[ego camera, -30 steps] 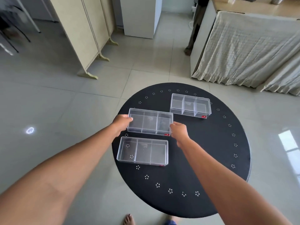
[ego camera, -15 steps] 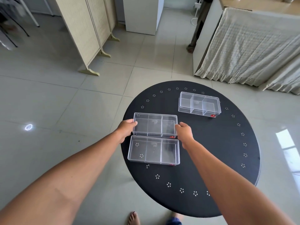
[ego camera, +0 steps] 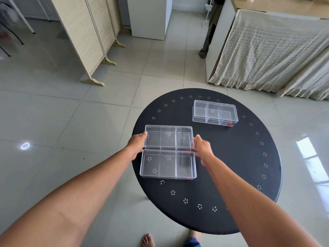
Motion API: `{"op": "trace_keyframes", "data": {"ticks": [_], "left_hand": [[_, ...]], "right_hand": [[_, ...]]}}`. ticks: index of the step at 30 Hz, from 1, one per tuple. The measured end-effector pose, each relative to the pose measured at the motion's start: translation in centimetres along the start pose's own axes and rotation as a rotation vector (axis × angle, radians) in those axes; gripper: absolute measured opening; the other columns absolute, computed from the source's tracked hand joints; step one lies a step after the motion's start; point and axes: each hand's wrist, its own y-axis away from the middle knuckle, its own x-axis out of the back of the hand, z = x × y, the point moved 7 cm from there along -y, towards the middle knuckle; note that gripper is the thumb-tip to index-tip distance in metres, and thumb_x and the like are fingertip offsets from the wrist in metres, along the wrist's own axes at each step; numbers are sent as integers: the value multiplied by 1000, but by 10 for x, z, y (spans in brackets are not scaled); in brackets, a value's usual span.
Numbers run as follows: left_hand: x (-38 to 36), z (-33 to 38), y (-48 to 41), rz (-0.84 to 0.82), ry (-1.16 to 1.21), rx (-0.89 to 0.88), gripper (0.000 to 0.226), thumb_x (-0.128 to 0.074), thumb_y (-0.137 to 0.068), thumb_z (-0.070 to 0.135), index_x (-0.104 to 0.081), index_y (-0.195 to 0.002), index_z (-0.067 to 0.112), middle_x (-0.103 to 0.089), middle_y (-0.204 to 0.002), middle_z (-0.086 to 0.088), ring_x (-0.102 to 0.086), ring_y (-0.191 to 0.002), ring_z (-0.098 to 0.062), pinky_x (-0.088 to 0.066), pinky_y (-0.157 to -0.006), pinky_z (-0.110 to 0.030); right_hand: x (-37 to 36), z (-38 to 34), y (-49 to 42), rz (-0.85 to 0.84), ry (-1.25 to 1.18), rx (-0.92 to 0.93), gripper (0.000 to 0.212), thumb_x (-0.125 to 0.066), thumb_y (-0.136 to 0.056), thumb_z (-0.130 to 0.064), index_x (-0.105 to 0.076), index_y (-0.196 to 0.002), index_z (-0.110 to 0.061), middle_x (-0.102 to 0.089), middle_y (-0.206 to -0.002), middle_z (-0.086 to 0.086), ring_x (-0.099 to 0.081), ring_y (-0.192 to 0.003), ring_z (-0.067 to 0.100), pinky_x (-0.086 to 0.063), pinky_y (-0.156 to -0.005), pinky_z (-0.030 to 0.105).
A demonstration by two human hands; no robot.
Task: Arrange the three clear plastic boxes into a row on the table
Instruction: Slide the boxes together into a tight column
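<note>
Head view shows the left hand and right hand clamped on the two short ends of the middle box, which sits on the round black bench with its long side touching, or almost touching, the near box. Those two look paired, one behind the other along the bench's left side. The far box stands well apart, toward the back right, so by my judgement about two thirds is done and that box has yet to join the line. Each box carries a small red sticker at a corner; its writing is too small to read.
</note>
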Motion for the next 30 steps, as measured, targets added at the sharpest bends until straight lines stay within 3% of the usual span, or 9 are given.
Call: {"op": "trace_keyframes", "data": {"ticks": [9,12,14,16,22,24,27,28,30], "left_hand": [[1,0,4,8,3,7,53,-43,-98,47,-46,-144,19,-50,-147,-6,-55,-123,-32,-48,-94,-40],[0,-1,5,13,1,6,53,-43,-98,47,-46,-144,19,-50,-146,-7,-56,-122,-31,-49,-95,-41],[0,-2,6,12,-1,12,54,-42,-99,47,-46,-144,19,-50,-147,-7,-55,-124,-31,-48,-98,-42],[-1,-2,6,9,-3,10,54,-42,-98,48,-46,-144,19,-50,-147,-7,-54,-127,-31,-47,-100,-43],[1,1,8,23,-59,-32,58,-40,-98,48,-41,-146,15,-42,-153,-4,-45,-136,-30,-38,-112,-49],[6,4,7,67,-111,-76,56,-39,-95,49,-53,-134,11,-54,-141,-7,-49,-130,-30,-39,-110,-44],[16,20,14,179,-176,-177,26,-41,-93,34,-58,-85,15,-60,-86,-5,-54,-92,-27,-40,-77,-33],[18,26,16,208,-204,-204,25,-42,-91,29,-61,-86,13,-64,-88,-7,-56,-92,-31,-41,-75,-34],[22,40,22,262,-250,-226,35,-45,-91,25,-65,-118,16,-67,-125,-6,-60,-115,-30,-45,-90,-33]], "right_hand": [[-1,-5,23,-3,-10,0,72,-40,-76,-45,-55,-121,8,-55,-84,4,-47,-79,22,-38,-71,36],[-1,-4,22,7,-10,-1,66,-41,-77,-46,-56,-109,10,-53,-85,4,-45,-79,23,-38,-71,37],[-2,-5,25,-8,-3,13,48,-40,-75,-48,-58,-89,-6,-54,-85,4,-46,-80,22,-38,-71,37],[-2,-6,24,-8,-4,21,40,-39,-70,-52,-57,-89,-22,-56,-84,4,-48,-79,22,-40,-70,37],[0,-11,31,3,-4,46,39,-40,-83,-48,-55,-90,-13,-52,-86,14,-45,-81,23,-44,-74,38],[7,-12,32,43,-15,49,52,-42,-92,-46,-57,-95,4,-45,-90,24,-42,-84,24,-47,-78,41],[12,-22,38,68,-11,86,28,-45,-93,-39,-50,-85,-13,-39,-83,10,-35,-74,23,-34,-65,35],[13,-25,38,77,-9,100,20,-47,-90,-35,-44,-78,-19,-36,-77,6,-30,-68,21,-28,-60,34],[17,-29,40,87,-13,120,20,-45,-83,-27,-32,-68,-27,-26,-70,1,-20,-63,19,-16,-57,34]]}}
